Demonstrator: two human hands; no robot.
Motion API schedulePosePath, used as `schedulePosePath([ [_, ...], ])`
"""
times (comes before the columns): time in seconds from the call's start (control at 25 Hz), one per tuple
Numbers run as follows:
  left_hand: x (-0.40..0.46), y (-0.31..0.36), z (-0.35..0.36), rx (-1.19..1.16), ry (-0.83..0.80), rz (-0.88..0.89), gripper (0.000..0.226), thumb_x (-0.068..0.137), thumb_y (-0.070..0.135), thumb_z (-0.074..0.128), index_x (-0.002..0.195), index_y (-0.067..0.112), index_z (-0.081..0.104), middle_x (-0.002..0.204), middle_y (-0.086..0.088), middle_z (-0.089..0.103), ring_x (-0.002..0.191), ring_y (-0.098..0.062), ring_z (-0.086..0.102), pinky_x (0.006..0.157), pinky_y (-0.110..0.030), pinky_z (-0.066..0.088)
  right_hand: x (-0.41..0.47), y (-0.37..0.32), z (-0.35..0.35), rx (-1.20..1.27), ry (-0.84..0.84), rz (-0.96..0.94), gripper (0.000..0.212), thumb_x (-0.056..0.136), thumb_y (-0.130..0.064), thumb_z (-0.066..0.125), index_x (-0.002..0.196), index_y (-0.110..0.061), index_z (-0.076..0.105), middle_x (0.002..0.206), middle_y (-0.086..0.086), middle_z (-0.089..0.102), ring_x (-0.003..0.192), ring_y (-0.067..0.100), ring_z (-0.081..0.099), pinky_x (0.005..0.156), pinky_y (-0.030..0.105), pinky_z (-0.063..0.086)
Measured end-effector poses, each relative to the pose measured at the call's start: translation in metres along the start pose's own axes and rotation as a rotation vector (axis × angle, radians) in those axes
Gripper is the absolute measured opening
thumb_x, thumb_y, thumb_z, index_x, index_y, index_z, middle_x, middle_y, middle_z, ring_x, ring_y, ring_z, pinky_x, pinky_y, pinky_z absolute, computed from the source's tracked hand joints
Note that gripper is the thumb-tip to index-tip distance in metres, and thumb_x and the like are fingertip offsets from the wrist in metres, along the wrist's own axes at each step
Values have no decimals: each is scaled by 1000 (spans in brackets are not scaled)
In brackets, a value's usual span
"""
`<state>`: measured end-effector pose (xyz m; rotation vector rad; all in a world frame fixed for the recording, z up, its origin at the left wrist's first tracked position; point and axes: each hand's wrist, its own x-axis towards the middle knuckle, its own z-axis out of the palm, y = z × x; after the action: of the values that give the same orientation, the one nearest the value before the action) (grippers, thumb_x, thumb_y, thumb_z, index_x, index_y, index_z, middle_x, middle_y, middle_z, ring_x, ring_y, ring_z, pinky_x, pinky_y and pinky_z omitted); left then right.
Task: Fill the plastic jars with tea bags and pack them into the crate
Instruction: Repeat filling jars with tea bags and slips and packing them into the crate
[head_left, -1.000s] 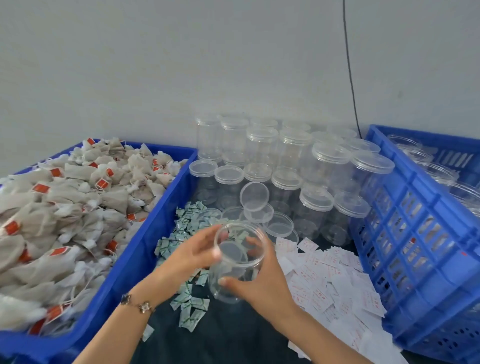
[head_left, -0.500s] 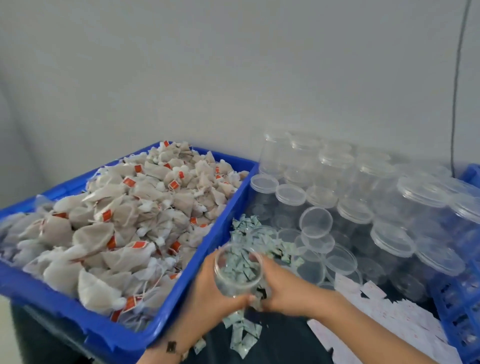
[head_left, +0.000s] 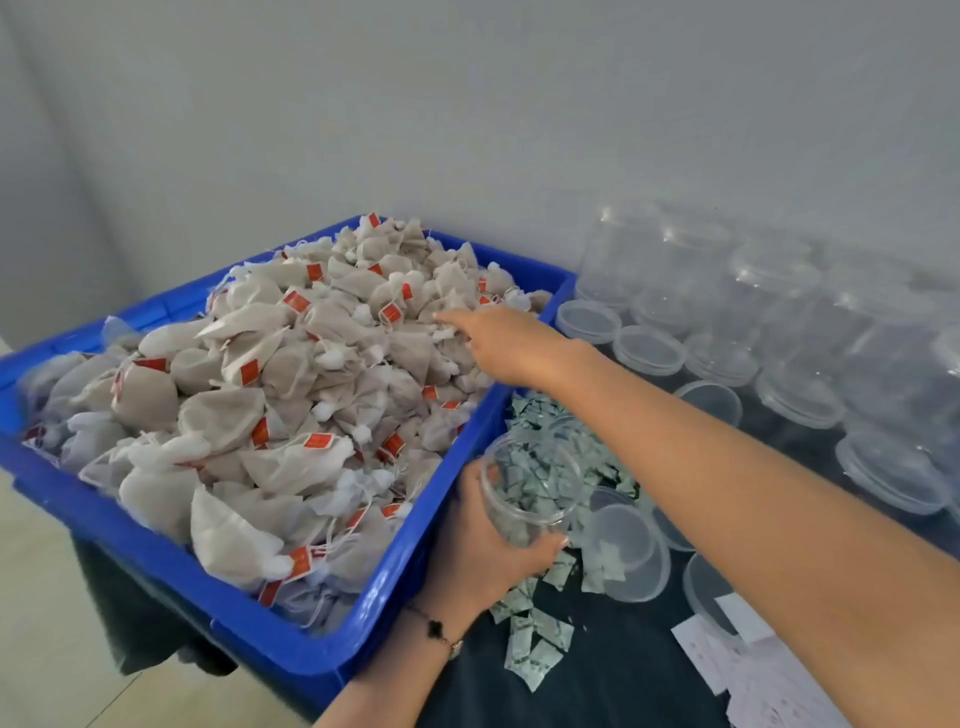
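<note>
My left hand (head_left: 480, 545) grips an open, empty clear plastic jar (head_left: 530, 488) beside the right wall of a blue bin (head_left: 322, 639). The bin is heaped with beige tea bags (head_left: 270, 415) that carry red tags. My right hand (head_left: 498, 338) reaches over the bin's right wall with its fingers stretched out, and the fingertips touch the tea bags near the far right of the heap. No tea bag is held in that hand.
Many clear jars with lids (head_left: 727, 312) stand along the wall at the right. Loose lids (head_left: 628, 551) lie on the dark table. Small green-white sachets (head_left: 535, 649) are scattered beside the bin, and white paper slips (head_left: 737, 665) lie at the lower right.
My right hand has let go of the jar and reached left over the bin to the tea bags. My left hand now holds the jar alone. The view has swung left.
</note>
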<state>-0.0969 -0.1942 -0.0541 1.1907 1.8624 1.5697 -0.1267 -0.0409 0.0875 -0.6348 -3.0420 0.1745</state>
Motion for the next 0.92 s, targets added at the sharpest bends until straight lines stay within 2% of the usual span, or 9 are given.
schedulePosePath([
  [0.08, 0, 0, 1, 9, 10, 6, 84, 50, 53, 79, 115, 55, 26, 120, 28, 41, 112, 21, 40, 86, 0, 37, 23, -7, 12, -118, 0, 18, 80, 85, 10, 36, 148, -35, 17, 91, 4, 55, 58, 16, 49, 44, 27, 36],
  [0.12, 1, -1, 1, 2, 14, 7, 84, 50, 54, 78, 116, 54, 26, 121, 29, 40, 113, 19, 40, 88, -1, 38, 32, -7, 18, -144, 13, 46, 76, 86, 9, 38, 147, -33, 21, 91, 7, 56, 59, 16, 48, 45, 28, 35],
  [0.24, -1, -6, 4, -5, 23, 12, 89, 50, 56, 79, 120, 53, 25, 125, 29, 39, 116, 16, 40, 94, -6, 37, 52, -4, 35, -193, 55, 121, 40, 92, -1, 45, 128, -16, 47, 105, 11, 59, 80, 23, 54, 63, 31, 40],
  [0.36, 0, -9, 5, 11, 14, -25, 101, 47, 61, 78, 131, 43, 26, 132, 21, 40, 123, 8, 39, 104, -20, 38, 58, 1, 42, -162, 149, 145, 21, 95, -5, 44, 111, -9, 56, 105, 12, 60, 90, 25, 57, 69, 31, 40],
  [0.56, 1, -11, 5, 36, 18, -12, 91, 46, 61, 76, 119, 56, 22, 123, 31, 37, 115, 21, 36, 86, 4, 34, 28, 13, -2, 93, 424, 134, 19, 95, -12, 43, 102, -8, 59, 95, 6, 65, 83, 21, 57, 70, 33, 45],
  [0.72, 0, -6, 5, 41, 30, -11, 91, 46, 65, 74, 120, 52, 23, 123, 25, 41, 116, 7, 44, 92, -8, 38, -30, 17, -55, 185, 647, 53, 18, 89, -13, 48, 104, -13, 59, 75, -2, 60, 61, 11, 50, 54, 23, 35],
  [0.8, -1, -5, 5, 45, 41, -7, 90, 46, 65, 74, 120, 50, 24, 123, 23, 44, 115, 7, 45, 94, -10, 38, -61, 16, -76, 302, 623, 32, 15, 84, -14, 53, 96, -20, 59, 68, -10, 56, 57, 3, 51, 51, 14, 37],
  [0.84, -1, -4, 5, 45, 44, -6, 88, 46, 66, 74, 118, 51, 25, 121, 25, 43, 114, 11, 44, 93, -8, 36, -74, 14, -81, 318, 537, 11, 13, 82, -14, 54, 90, -23, 59, 68, -14, 55, 58, -1, 51, 51, 12, 37],
  [0.92, -1, -5, 5, 34, 49, -10, 85, 46, 66, 75, 115, 53, 27, 119, 27, 42, 111, 17, 41, 92, -6, 35, -95, 9, -75, 201, 216, -32, 16, 81, -15, 54, 85, -29, 60, 73, -17, 55, 63, -2, 52, 55, 11, 37],
])
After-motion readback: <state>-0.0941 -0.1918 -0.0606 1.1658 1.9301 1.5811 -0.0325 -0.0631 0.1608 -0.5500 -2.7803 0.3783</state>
